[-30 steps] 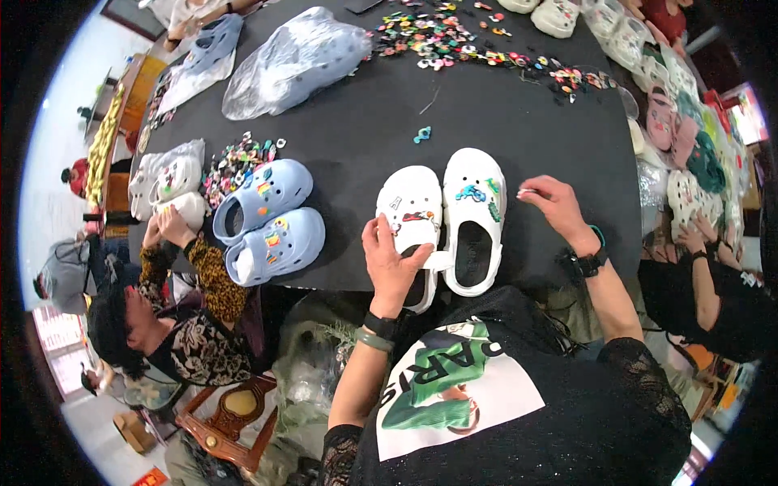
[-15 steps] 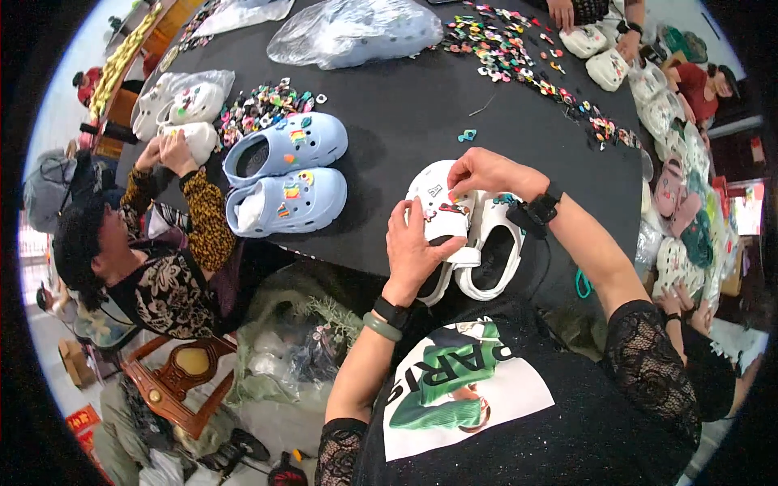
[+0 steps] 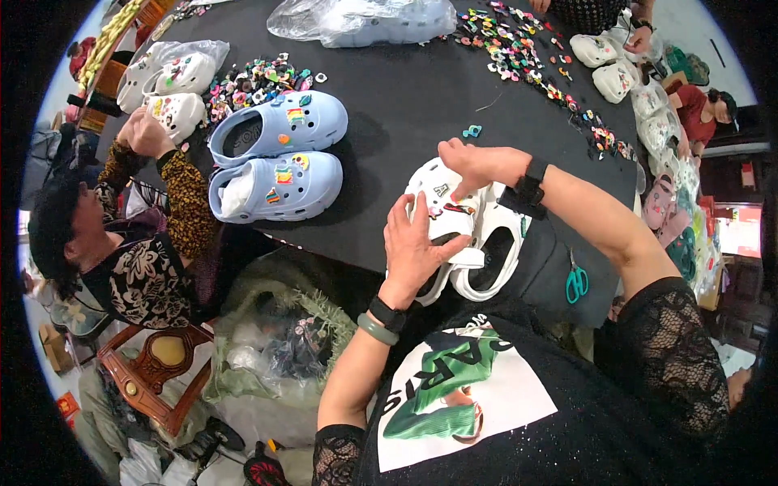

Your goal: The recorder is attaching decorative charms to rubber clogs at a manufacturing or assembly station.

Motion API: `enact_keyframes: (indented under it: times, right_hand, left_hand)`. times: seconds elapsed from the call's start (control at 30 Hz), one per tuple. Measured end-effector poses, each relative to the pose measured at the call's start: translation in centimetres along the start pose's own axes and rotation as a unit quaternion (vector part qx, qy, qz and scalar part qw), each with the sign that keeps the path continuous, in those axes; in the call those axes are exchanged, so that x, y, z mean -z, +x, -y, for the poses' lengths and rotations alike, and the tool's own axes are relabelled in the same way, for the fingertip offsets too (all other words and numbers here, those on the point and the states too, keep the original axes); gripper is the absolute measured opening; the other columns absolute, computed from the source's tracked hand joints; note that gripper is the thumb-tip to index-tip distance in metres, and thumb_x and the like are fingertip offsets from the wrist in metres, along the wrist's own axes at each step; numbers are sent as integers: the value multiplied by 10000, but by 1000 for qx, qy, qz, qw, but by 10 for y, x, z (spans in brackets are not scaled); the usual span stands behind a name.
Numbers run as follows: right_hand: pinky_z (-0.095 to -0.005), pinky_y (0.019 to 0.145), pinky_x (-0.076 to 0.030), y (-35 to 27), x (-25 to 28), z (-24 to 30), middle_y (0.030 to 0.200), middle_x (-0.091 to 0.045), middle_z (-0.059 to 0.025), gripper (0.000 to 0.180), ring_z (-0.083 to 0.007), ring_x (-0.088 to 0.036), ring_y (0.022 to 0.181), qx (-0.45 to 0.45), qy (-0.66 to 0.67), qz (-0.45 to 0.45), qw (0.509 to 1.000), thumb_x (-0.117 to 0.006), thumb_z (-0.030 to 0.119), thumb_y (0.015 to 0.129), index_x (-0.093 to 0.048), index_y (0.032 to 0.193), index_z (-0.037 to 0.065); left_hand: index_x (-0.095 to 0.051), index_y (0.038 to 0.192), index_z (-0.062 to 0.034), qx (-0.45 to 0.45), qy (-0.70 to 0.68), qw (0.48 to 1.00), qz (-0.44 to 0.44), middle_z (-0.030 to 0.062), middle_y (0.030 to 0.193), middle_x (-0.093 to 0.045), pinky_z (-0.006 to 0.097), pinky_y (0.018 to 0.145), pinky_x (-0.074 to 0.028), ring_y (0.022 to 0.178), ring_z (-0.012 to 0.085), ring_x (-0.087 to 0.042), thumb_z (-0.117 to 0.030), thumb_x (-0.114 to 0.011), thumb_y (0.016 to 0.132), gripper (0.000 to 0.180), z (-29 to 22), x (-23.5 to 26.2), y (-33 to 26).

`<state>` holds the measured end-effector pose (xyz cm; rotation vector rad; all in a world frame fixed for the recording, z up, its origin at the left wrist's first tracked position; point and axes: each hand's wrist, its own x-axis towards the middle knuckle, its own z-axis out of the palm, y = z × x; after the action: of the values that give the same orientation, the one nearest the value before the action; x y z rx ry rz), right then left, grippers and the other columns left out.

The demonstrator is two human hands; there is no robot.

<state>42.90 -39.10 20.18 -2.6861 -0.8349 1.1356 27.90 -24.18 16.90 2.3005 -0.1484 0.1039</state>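
Observation:
A white clog (image 3: 429, 180) with a letter charm and other small coloured charms on its upper sits in front of me. My left hand (image 3: 416, 243) is closed on it, fingers over the upper and thumb across the heel strap. My right hand (image 3: 485, 168) is bent over the toe end, its thumb pressed down beside the letter charm and its other fingers curled. Whatever lies under that thumb is hidden. Against its right side rests a second white clog (image 3: 509, 267), partly covered by my right hand and wrist.
Teal-handled scissors (image 3: 576, 283) lie to the right. Two light blue clogs (image 3: 300, 186) with charms stand left. Loose charms (image 3: 263, 81) form piles further back, and a small teal charm (image 3: 472, 130) lies alone. At left, a co-worker's hands (image 3: 146, 134) are at a white clog (image 3: 176, 115).
My right hand has shifted from a pinch over the charms to its thumb pressing, fingers lifted toward the toe. The view has shifted, and the scissors now show more fully.

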Motion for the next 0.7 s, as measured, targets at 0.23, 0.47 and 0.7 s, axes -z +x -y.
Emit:
enact_keyframes:
  times: [0.23,0.47,0.7]
  right_hand:
    - [-450,825,-429,-2,-12,-1,1094,-419,-217,719,-405,-476,974,-1,20,-5,1000,-796,172,608,-321,1107,-36]
    - [-473,854,-391,0,-21,3,1101,-399,-212,653,-424,-426,1008,22,37,-75,996,-765,109,619,-324,1082,-21]
    - [-382,861,-371,-15,-1,-17,1032,-438,-116,493,-307,-426,1002,106,112,-65,986,-739,185,657,-425,1020,73]
  left_hand:
    - [-456,1234,5,10,13,1000,8,219,1213,-406,469,892,-383,1111,382,-420,-505,-741,622,846,-1,2,3]
    - [-509,1203,-38,13,13,1000,18,219,1218,-395,469,889,-378,1119,383,-409,-516,-731,631,778,0,6,5]
    - [-552,1121,-31,-5,-151,986,-64,188,1146,-454,453,928,-320,1118,348,-409,-314,-715,719,517,9,12,-2]
